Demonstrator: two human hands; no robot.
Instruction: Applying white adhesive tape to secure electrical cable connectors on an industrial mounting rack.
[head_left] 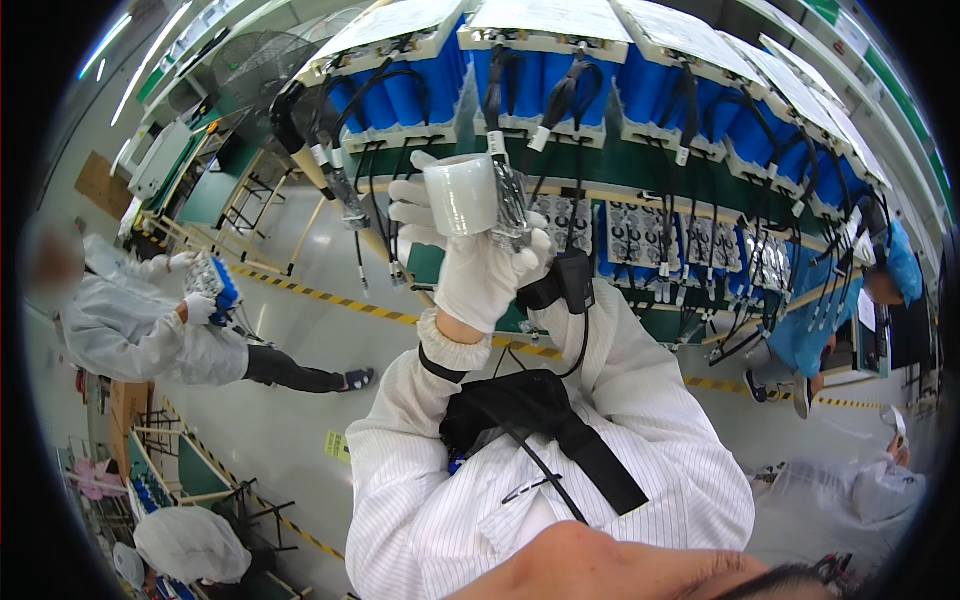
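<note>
A roll of clear stretch film [462, 195] sits in my left hand [468, 280], which wears a white glove. Its fingers reach out behind the roll on the left side. Just right of the roll, a black cable bundle [511, 205] hangs down with shiny film around its lower end. My right hand [537, 255], also gloved and partly hidden behind the left, pinches the wrapped end of that bundle. Above, the bundle runs up to a blue battery pack [528, 85] with a white top sheet.
More blue battery packs [650, 85] line the green bench, their black cables dangling over its edge. Flat wrapped packs [640, 240] lie on a lower shelf. At left a person [150, 320] carries a blue pack; another in blue [800, 310] works at right.
</note>
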